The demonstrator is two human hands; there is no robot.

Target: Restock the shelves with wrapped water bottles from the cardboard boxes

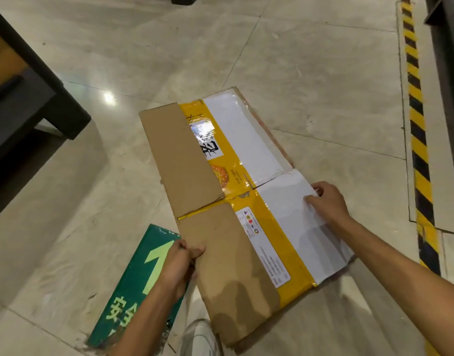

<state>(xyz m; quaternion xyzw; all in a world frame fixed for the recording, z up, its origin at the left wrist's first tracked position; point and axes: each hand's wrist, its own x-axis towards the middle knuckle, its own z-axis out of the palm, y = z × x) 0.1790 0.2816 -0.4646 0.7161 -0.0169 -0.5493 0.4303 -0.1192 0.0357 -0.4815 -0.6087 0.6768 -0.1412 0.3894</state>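
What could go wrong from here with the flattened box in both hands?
1. The flattened cardboard box hides the floor ahead; the white shoe sits right under its near edge, so a trip seems possible.
2. The left hand and right hand hold only the edge flaps; the creased sheet could fold or slip.
3. The green floor sign looks scuffed at its near end and the glossy tiles may be slick.

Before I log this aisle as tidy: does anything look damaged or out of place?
Yes. The cardboard box is flattened, held by the left hand and right hand, with a torn edge near its middle crease. A green floor sign with an arrow looks scuffed and peeling at its near corner.
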